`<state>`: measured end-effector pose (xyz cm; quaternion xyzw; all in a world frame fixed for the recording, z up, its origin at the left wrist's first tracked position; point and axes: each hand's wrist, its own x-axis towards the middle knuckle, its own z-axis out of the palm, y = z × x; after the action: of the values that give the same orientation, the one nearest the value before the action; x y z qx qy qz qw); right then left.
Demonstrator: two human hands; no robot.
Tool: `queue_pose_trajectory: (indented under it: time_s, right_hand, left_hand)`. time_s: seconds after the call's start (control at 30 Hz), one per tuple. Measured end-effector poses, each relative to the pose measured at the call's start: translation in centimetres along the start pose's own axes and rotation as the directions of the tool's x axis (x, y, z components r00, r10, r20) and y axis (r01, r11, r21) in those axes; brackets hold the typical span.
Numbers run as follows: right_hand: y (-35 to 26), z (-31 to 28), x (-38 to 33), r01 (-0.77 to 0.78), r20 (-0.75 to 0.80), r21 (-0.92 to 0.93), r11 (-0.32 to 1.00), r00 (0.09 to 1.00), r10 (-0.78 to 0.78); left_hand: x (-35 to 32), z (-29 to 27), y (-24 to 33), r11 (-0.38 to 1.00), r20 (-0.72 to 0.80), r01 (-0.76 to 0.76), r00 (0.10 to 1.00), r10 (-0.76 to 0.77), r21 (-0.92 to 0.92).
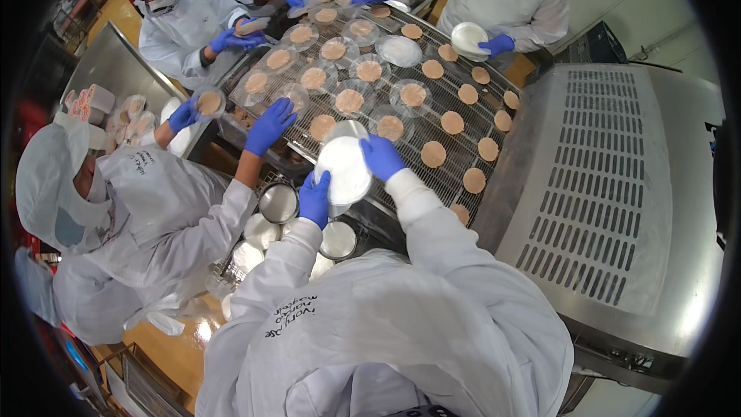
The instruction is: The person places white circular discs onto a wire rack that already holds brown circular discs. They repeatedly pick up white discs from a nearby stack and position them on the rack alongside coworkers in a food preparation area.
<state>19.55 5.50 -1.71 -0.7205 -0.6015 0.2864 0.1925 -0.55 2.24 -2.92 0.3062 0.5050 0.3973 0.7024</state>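
Observation:
My left hand [314,199], in a blue glove, is closed round the lower left edge of a thick stack of round white sheets [343,170]. My right hand [380,157], also gloved in blue, is at the upper right edge of the stack. Its fingers are pressed together on a thin round sheet [346,130] that sticks out past the top; the fingertips are partly hidden. The stack is over the near edge of a wire mesh conveyor [455,174]. Flat round tan patties [434,155] lie on the mesh, several overlapping clear round sheets [413,94].
Below my left arm stand round metal containers [338,240] and white discs. A slotted steel housing [594,185] borders the conveyor on the right. On the left a co-worker's gloved hand [270,125] reaches over the patties. Other co-workers handle patties and a white sheet stack [469,41] opposite.

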Motion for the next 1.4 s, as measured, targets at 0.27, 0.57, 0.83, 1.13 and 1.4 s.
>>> queue_pose_trajectory:
  time_s: [0.27,0.57,0.83,1.13,1.4]
  right_hand:
    - [11.2,-12.2,1.2,-0.102,-0.731,-0.013,0.995,0.679,0.06]
    - [12.0,3.5,0.3,0.131,-0.483,-0.238,0.962,0.843,-0.234]
    - [13.1,-7.6,3.7,-0.323,-0.521,0.265,0.909,0.745,0.416]
    - [7.8,-3.6,9.1,-0.053,-0.359,-0.156,0.986,0.933,-0.006]
    - [2.3,0.8,0.1,-0.041,-0.108,0.301,0.953,0.991,0.076]
  left_hand:
    - [-3.7,-4.0,0.4,0.993,-0.07,0.071,0.995,-0.078,-0.091]
    - [-1.4,-6.5,-0.3,0.992,-0.041,0.059,0.997,-0.064,-0.109]
    - [-1.9,-6.4,3.9,0.987,-0.063,0.077,0.994,-0.086,-0.139]
    - [-2.8,-6.0,4.2,0.992,-0.076,0.078,0.993,-0.085,-0.1]
    - [1.3,-9.4,-0.4,0.99,-0.006,-0.002,1.0,0.002,-0.141]
